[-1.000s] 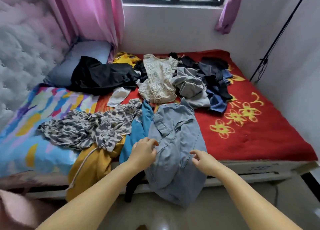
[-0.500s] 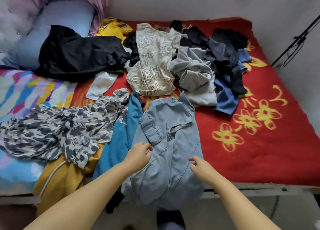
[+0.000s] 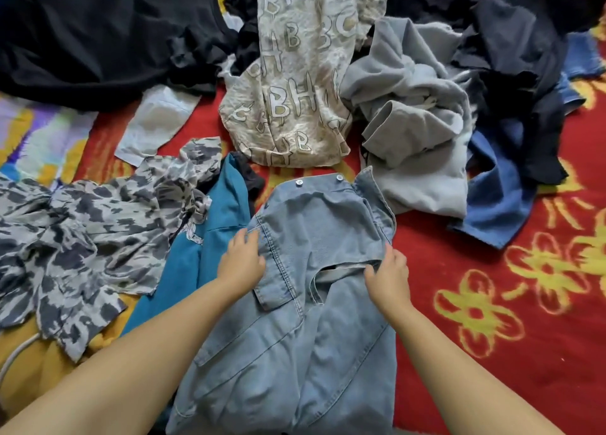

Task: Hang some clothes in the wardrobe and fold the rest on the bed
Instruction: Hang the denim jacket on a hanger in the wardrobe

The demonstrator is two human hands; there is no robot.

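On the red bedspread (image 3: 475,362), left hand (image 3: 241,264) and right hand (image 3: 388,275) each grip the denim shirt (image 3: 295,352), fingers curled, pinching its fabric.

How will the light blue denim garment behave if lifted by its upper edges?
The denim garment will probably sag and unfold, since it lies creased. Its loose flaps may swing. Both the left hand and right hand are on it.

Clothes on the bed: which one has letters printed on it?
The beige garment at top centre, covered in B and H letters; the others are plain or camouflage-patterned.
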